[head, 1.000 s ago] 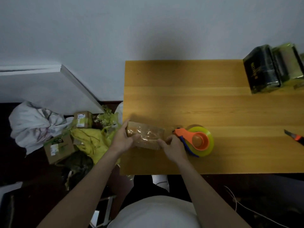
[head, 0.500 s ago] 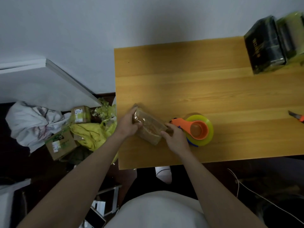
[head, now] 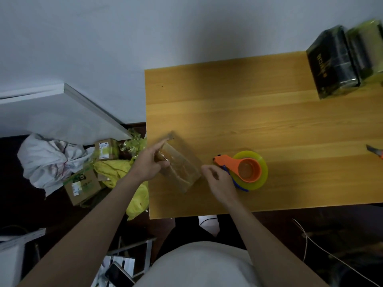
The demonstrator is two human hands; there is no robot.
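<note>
Gripping left end of small brown box with left hand, thumb on top. Lying skewed on surface, between hands. Curled right hand just right of box, beside tape dispenser; cannot tell whether holding anything.

Brown box, orange-yellow tape dispenser — yellow-wood table

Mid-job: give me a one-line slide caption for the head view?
Left hand grips the tape-wrapped box on the wooden table; right hand sits between it and the orange tape dispenser.
</note>
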